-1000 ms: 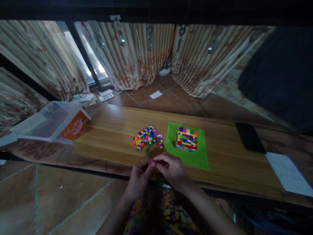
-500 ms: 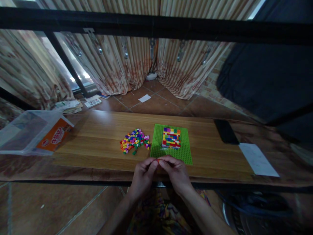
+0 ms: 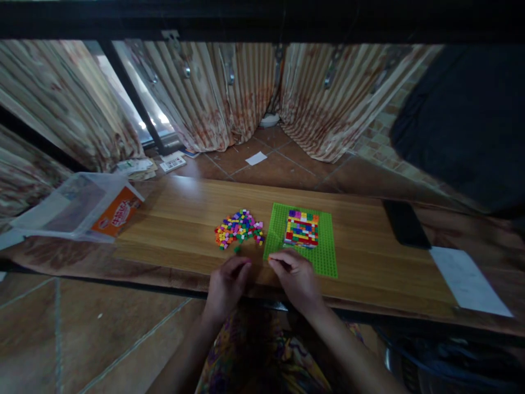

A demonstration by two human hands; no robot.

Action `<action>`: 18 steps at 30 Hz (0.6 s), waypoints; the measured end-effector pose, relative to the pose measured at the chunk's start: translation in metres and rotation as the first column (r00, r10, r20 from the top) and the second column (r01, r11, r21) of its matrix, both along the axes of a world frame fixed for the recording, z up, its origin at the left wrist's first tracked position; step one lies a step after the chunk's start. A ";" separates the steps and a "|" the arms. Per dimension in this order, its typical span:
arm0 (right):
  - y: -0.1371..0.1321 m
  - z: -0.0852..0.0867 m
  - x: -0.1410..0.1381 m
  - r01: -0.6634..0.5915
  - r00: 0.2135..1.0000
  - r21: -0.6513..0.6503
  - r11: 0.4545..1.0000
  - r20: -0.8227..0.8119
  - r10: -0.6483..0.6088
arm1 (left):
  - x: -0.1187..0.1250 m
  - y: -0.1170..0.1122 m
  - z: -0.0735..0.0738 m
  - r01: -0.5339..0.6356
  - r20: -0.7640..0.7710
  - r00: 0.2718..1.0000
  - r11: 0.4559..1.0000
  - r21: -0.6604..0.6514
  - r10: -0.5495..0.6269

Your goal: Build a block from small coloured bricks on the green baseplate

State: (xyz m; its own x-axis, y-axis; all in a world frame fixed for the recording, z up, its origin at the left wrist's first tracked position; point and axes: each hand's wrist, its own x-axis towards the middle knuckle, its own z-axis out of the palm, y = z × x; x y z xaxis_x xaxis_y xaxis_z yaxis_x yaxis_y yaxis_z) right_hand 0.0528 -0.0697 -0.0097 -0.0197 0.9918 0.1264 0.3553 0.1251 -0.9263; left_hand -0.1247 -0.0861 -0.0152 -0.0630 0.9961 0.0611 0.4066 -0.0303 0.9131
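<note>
My left hand (image 3: 227,284) is closed in a pinch just over the table's near edge, with a tiny pink brick (image 3: 248,264) showing at its fingertips. To its right, my right hand (image 3: 298,279) pinches a small orange brick (image 3: 269,259) above the near left corner of the green baseplate (image 3: 326,254). A block built of many-coloured bricks (image 3: 302,229) stands on that plate, just beyond my right hand. Left of the plate lies a loose pile of small coloured bricks (image 3: 238,227), beyond my left hand.
A clear plastic box (image 3: 77,210) with an orange label stands at the table's left end. On the right are a black phone (image 3: 406,223) and a white sheet of paper (image 3: 470,279). The wooden tabletop (image 3: 369,257) ends close to my body.
My hands, together over the table's near edge before, have moved apart, each with a brick in its fingertips. The camera view has turned slightly, shifting the table to the right.
</note>
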 end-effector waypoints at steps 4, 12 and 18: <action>0.023 -0.011 -0.022 -0.131 0.937 0.055 0.990 0.334 0.106 | -0.021 0.011 -0.008 -0.104 -0.307 0.942 0.988 0.116 0.135; 0.052 -0.018 -0.049 -0.284 0.812 0.062 0.957 0.546 0.206 | -0.022 0.030 -0.018 -0.150 -0.508 0.839 0.981 0.125 0.193; 0.066 -0.006 -0.060 -0.262 0.736 0.068 0.963 0.659 0.153 | -0.024 0.032 -0.019 -0.172 -0.494 0.846 0.980 0.103 0.200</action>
State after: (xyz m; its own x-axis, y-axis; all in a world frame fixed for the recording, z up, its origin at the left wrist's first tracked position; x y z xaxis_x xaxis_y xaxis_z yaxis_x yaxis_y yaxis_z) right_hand -0.0073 -0.0037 -0.0160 -0.3530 0.9236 0.1493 0.8069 0.3813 -0.4511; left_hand -0.1491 -0.0540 -0.0341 -0.1938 0.9632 0.1863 0.8103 0.0501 0.5839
